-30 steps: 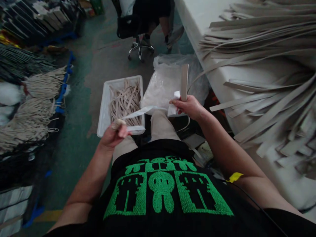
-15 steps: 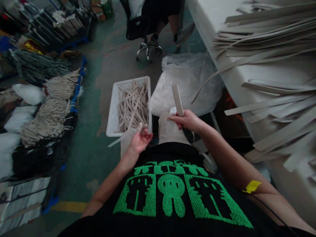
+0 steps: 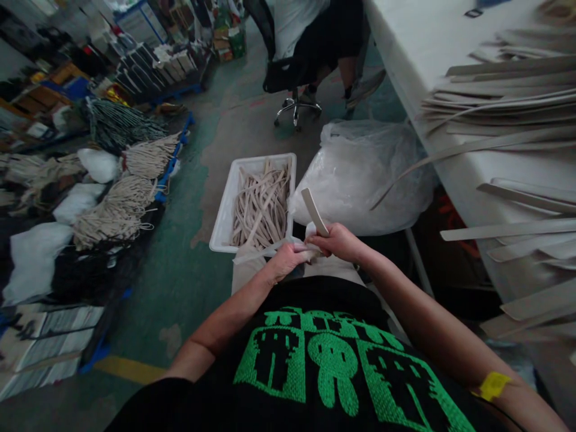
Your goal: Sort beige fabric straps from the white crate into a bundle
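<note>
My right hand (image 3: 341,242) is closed around a flat beige strap (image 3: 314,211), whose rounded end sticks up above the fingers. A small white piece (image 3: 310,229) shows beside that strap at my fingertips. My left hand (image 3: 288,261) is closed too, its fingertips meeting those of my right hand over my lap. A pale, see-through strip (image 3: 256,253) trails leftward from the left hand. Just beyond, a white plastic tub (image 3: 221,210) holds a heap of loose beige straps (image 3: 261,204).
A large clear plastic bag (image 3: 364,180) lies beyond my knees. On the right, a white table (image 3: 405,54) carries stacked beige straps (image 3: 508,108), some overhanging its edge. Bundled cords (image 3: 117,204) lie on pallets at left. A person sits on a wheeled chair (image 3: 288,78) ahead.
My left hand has moved right and closed, joining my right hand. The strap in my right hand now leans further left. The camera view has shifted, so the surroundings sit lower and further right.
</note>
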The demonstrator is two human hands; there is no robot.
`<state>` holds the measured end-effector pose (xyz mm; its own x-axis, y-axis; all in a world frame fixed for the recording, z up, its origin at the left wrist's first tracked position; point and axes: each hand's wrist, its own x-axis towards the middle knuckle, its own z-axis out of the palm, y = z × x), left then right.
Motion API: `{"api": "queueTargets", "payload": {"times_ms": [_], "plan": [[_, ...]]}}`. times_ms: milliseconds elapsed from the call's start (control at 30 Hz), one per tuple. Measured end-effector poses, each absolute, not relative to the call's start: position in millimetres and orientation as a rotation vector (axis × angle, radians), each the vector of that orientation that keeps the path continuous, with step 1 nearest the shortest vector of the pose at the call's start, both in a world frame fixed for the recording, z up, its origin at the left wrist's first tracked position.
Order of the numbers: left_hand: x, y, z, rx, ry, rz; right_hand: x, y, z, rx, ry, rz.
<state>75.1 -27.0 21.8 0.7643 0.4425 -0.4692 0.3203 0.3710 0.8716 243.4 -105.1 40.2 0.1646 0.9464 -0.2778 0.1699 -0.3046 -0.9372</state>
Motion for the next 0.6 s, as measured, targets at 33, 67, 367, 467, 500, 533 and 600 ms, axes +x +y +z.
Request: {"api": "queueTargets", "payload": {"times_ms": [33,67,367,467,500,533,600], "plan": [[74,-27,21,1.184,0.751,0.126,243,-104,40,-1.627,-1.057,1.201],[74,-26,20,1.115,0.767,0.171,243,-104,40,-1.603,-1.014,1.178],[60,8,20,0.467,0.900,0.620,227,-135,41,-1.578,-1.054,1.200],[62,10,24,0.394,0.905,0.684,212,-142,39,-1.635,-1.362,1.397],[63,10,24,0.380,0.905,0.693,207,-142,39,-1.657,-1.430,1.424],[64,9,24,0.374,0.901,0.698,203,-141,39,-1.680,-1.471,1.445],[66,6,23,0.379,0.883,0.701,198,-137,40,-1.733,-1.496,1.461]]}}
